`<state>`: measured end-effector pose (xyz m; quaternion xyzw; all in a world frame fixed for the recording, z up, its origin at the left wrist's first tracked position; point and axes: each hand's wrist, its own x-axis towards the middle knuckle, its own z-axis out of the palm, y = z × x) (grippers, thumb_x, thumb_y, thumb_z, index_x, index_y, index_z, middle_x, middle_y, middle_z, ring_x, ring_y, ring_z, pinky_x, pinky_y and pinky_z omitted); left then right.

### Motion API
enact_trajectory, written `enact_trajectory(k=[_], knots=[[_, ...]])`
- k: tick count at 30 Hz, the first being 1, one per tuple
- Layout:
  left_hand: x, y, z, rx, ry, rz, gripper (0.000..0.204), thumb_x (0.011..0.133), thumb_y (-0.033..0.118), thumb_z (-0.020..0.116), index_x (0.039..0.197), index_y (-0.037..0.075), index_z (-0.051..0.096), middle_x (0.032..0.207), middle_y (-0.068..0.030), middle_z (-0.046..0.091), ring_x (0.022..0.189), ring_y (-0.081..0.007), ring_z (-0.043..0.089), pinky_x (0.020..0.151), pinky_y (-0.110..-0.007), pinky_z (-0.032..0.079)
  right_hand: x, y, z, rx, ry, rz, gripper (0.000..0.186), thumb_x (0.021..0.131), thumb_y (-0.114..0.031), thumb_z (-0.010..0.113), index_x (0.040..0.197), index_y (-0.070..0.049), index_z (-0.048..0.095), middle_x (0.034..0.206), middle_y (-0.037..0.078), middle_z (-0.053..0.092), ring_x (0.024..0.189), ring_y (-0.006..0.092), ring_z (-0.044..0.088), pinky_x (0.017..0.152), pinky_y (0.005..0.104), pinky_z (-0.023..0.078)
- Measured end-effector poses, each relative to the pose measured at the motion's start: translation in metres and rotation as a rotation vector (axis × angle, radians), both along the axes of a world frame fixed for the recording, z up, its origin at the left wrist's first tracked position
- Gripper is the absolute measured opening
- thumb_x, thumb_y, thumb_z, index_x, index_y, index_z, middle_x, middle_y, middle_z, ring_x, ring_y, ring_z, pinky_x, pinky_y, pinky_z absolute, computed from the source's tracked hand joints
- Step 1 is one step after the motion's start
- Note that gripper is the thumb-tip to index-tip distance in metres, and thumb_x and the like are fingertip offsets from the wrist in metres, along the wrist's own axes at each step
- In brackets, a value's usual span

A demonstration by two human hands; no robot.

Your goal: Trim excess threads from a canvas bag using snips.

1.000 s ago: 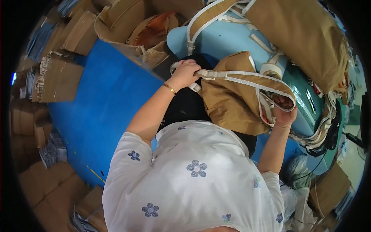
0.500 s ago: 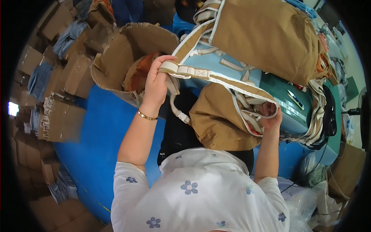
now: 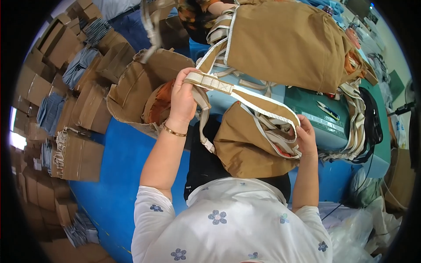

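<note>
A tan fabric bag point(image 3: 245, 142) with white-bound edges lies across my lap, its opening facing right with webbing straps bunched inside. My left hand point(image 3: 182, 98) is closed around one end of its tan shoulder strap point(image 3: 258, 101), where cream webbing is stitched on. From that end a narrow webbing strap with a pale buckle point(image 3: 209, 145) hangs down. At the strap's other end my right hand point(image 3: 307, 136) pinches the white-bound edge between thumb and fingers. Between my hands the strap is stretched out. Just beyond, a larger tan bag point(image 3: 280, 44) rests on the table.
Thread snips point(image 3: 328, 111) lie on the green tabletop point(image 3: 302, 101), by bundled straps point(image 3: 357, 118). An open cardboard box point(image 3: 127, 94) holding tan and orange fabric stands at left. Another person's hand point(image 3: 221, 8) shows at the far edge. Stacked cartons point(image 3: 81, 153) line the left.
My right hand has moved from inside the strap's curve to its outer edge. The strap remains in my left hand. A co-worker's hand and a blurred strap have appeared at the far side.
</note>
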<state>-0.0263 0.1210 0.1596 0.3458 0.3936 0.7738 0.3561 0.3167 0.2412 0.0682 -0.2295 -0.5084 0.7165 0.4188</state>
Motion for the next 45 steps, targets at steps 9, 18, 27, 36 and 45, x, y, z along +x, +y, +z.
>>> enact_trajectory(k=[9, 18, 27, 36, 45], knots=[[0.041, 0.01, 0.007, -0.098, -0.005, -0.103, 0.016, 0.095, 0.007, 0.04, 0.105, 0.005, 0.053, 0.095, -0.0055, 0.059, 0.08, -0.014, 0.058, 0.07, -0.028, 0.05, -0.036, -0.021, 0.068, 1.072, -0.592, -0.473, 0.024, 0.078, -0.008, 0.069, 0.101, -0.005, 0.063, 0.102, 0.007, 0.063, 0.097, 0.0219, 0.059, 0.086, 0.0322, 0.043], [0.074, 0.018, 0.018, -0.232, 0.032, -0.25, 0.022, 0.091, 0.002, 0.04, 0.108, 0.004, 0.052, 0.1, -0.0079, 0.059, 0.078, -0.0152, 0.06, 0.069, -0.028, 0.051, -0.1, -0.035, 0.065, 0.695, -0.506, -0.155, 0.038, 0.077, -0.021, 0.073, 0.108, -0.003, 0.061, 0.098, 0.009, 0.065, 0.083, 0.0225, 0.062, 0.075, 0.0306, 0.048], [0.016, 0.017, 0.007, -0.584, 0.386, -0.588, 0.031, 0.086, 0.002, 0.048, 0.115, -0.001, 0.058, 0.097, -0.0088, 0.063, 0.063, -0.0111, 0.059, 0.059, -0.023, 0.05, -0.082, -0.008, 0.055, -0.081, -0.257, 0.379, 0.038, 0.094, -0.036, 0.053, 0.098, 0.001, 0.062, 0.081, 0.005, 0.063, 0.064, 0.0084, 0.053, 0.061, 0.0207, 0.044], [0.004, 0.01, 0.01, -0.668, 0.517, -0.813, 0.027, 0.091, 0.013, 0.052, 0.11, -0.005, 0.06, 0.086, -0.0109, 0.066, 0.056, -0.0101, 0.058, 0.056, -0.021, 0.048, -0.081, -0.009, 0.067, -0.317, -0.255, 0.292, 0.036, 0.094, -0.035, 0.051, 0.094, 0.0, 0.059, 0.068, 0.002, 0.054, 0.054, 0.0068, 0.04, 0.048, 0.0206, 0.031], [-0.01, -0.003, 0.014, -0.609, 0.469, -0.922, 0.028, 0.092, 0.016, 0.052, 0.106, -0.007, 0.058, 0.079, -0.0112, 0.066, 0.06, -0.0123, 0.061, 0.06, -0.023, 0.049, -0.078, 0.012, 0.057, -0.38, -0.174, 0.266, 0.036, 0.096, -0.036, 0.048, 0.088, -0.002, 0.055, 0.061, -0.002, 0.043, 0.054, 0.0067, 0.035, 0.049, 0.0205, 0.029]])
